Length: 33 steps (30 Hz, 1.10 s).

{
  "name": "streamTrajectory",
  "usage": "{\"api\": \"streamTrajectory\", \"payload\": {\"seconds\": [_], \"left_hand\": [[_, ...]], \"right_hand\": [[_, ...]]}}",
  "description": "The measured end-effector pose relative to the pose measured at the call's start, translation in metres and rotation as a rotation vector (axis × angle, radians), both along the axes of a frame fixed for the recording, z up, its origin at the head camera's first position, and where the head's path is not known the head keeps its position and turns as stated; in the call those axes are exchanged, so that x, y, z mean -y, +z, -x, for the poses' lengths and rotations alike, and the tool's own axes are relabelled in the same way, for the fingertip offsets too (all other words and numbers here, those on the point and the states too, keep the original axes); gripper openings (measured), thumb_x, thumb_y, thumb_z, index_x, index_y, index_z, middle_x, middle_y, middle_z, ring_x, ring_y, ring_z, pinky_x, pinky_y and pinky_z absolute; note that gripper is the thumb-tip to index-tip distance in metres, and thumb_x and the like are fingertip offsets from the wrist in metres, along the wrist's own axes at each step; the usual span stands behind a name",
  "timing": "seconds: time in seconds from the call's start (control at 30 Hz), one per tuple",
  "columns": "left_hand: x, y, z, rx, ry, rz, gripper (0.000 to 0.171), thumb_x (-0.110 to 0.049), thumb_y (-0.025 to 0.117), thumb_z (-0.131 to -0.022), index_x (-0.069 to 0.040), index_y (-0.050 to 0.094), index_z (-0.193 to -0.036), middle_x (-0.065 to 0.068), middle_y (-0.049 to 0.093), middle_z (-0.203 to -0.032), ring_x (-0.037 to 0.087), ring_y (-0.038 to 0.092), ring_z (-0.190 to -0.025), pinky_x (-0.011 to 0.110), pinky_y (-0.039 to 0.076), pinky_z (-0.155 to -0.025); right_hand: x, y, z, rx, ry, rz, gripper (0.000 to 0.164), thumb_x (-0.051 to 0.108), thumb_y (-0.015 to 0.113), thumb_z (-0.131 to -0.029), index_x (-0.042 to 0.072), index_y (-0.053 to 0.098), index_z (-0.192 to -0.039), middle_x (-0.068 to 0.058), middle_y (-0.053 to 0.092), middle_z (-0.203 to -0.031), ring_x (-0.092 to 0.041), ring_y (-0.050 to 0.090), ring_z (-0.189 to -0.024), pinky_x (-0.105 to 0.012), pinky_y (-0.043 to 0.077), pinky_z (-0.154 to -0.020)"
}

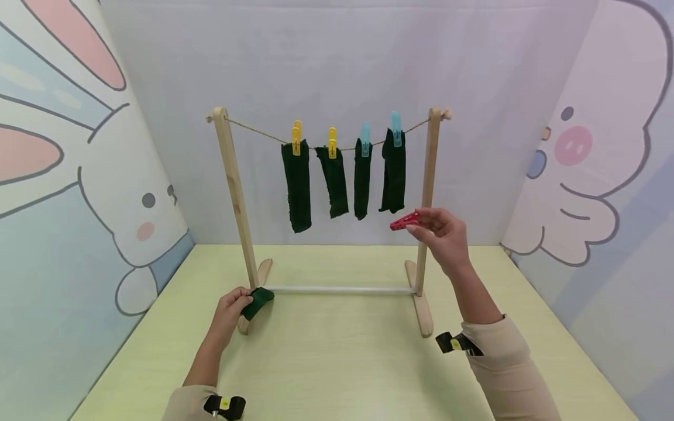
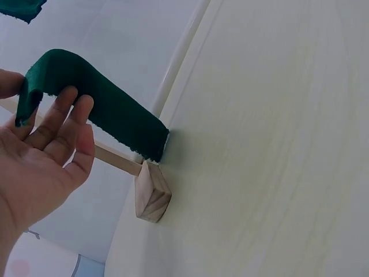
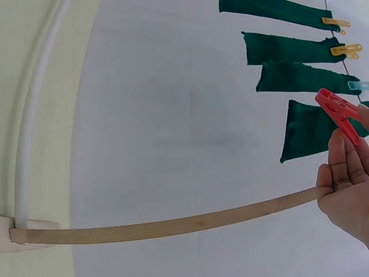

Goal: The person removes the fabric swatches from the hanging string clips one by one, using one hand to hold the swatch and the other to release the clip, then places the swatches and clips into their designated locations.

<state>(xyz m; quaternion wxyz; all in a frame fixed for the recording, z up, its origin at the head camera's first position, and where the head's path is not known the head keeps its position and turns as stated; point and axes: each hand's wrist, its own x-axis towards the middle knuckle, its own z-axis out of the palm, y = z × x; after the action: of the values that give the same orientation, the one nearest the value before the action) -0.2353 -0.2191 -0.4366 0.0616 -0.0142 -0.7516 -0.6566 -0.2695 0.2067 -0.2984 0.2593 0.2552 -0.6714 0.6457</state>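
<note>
A strip of dark green cloth (image 1: 258, 302) is pinched by my left hand (image 1: 231, 307) at the foot of the rack's left post. In the left wrist view this cloth (image 2: 109, 104) bends over the fingers and its far end droops towards the wooden foot (image 2: 153, 193). My right hand (image 1: 441, 237) holds a red clothespin (image 1: 404, 221) between thumb and fingers, just below the rightmost hanging cloth (image 1: 394, 175). Several green cloths hang from the rope, two under yellow clothespins (image 1: 332, 143) and two under light blue clothespins (image 1: 365, 140).
The wooden rack has a left post (image 1: 235, 193), a right post (image 1: 430, 175) and a white crossbar (image 1: 339, 290) low between them. Its rope (image 1: 258, 131) sags between the post tops. Cartoon-printed panels (image 1: 142, 234) flank the pale table (image 1: 337, 362).
</note>
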Motion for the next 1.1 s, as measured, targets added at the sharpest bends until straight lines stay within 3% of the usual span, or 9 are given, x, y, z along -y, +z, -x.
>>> {"api": "streamTrajectory", "payload": {"seconds": [0.2, 0.53, 0.73, 0.97, 1.1], "left_hand": [[0.001, 0.000, -0.012, 0.070, 0.044, 0.048, 0.016, -0.010, 0.050, -0.094, 0.004, 0.054, -0.086, 0.009, 0.052, -0.096, 0.020, 0.047, -0.085, 0.028, 0.044, -0.068], [0.003, -0.001, -0.032, 0.185, 0.072, 0.102, 0.021, -0.014, 0.054, -0.094, 0.006, 0.059, -0.092, 0.010, 0.057, -0.097, 0.019, 0.051, -0.082, 0.031, 0.048, -0.068], [0.008, -0.008, -0.039, 0.229, 0.094, 0.130, 0.022, -0.016, 0.058, -0.093, 0.005, 0.061, -0.096, 0.007, 0.058, -0.087, 0.018, 0.051, -0.074, 0.033, 0.047, -0.066], [0.010, -0.016, -0.046, 0.231, 0.107, 0.167, 0.021, -0.009, 0.057, -0.092, 0.008, 0.060, -0.105, 0.006, 0.059, -0.082, 0.017, 0.051, -0.068, 0.031, 0.046, -0.060], [0.011, -0.021, -0.050, 0.252, 0.110, 0.197, 0.022, -0.007, 0.057, -0.091, 0.009, 0.060, -0.106, 0.006, 0.060, -0.082, 0.018, 0.052, -0.069, 0.030, 0.045, -0.058]], "right_hand": [[-0.012, -0.011, -0.005, 0.060, -0.059, -0.027, 0.029, -0.004, 0.069, -0.081, -0.012, 0.059, -0.107, -0.003, 0.067, -0.089, -0.013, 0.062, -0.080, -0.022, 0.051, -0.069], [-0.029, -0.035, -0.009, 0.125, -0.038, 0.053, 0.031, -0.009, 0.066, -0.081, -0.016, 0.055, -0.109, -0.003, 0.066, -0.088, -0.011, 0.062, -0.077, -0.022, 0.051, -0.067], [-0.037, -0.048, -0.010, 0.157, -0.055, 0.064, 0.031, -0.007, 0.066, -0.082, -0.014, 0.055, -0.110, -0.001, 0.066, -0.088, -0.009, 0.061, -0.079, -0.020, 0.051, -0.068], [-0.052, -0.064, -0.012, 0.194, -0.115, 0.005, 0.030, -0.001, 0.067, -0.084, -0.002, 0.062, -0.113, 0.001, 0.064, -0.087, -0.007, 0.060, -0.076, -0.017, 0.050, -0.067], [-0.061, -0.075, -0.012, 0.258, -0.153, -0.010, 0.025, 0.001, 0.068, -0.084, 0.004, 0.065, -0.109, 0.004, 0.064, -0.088, -0.005, 0.060, -0.078, -0.016, 0.049, -0.069]]}}
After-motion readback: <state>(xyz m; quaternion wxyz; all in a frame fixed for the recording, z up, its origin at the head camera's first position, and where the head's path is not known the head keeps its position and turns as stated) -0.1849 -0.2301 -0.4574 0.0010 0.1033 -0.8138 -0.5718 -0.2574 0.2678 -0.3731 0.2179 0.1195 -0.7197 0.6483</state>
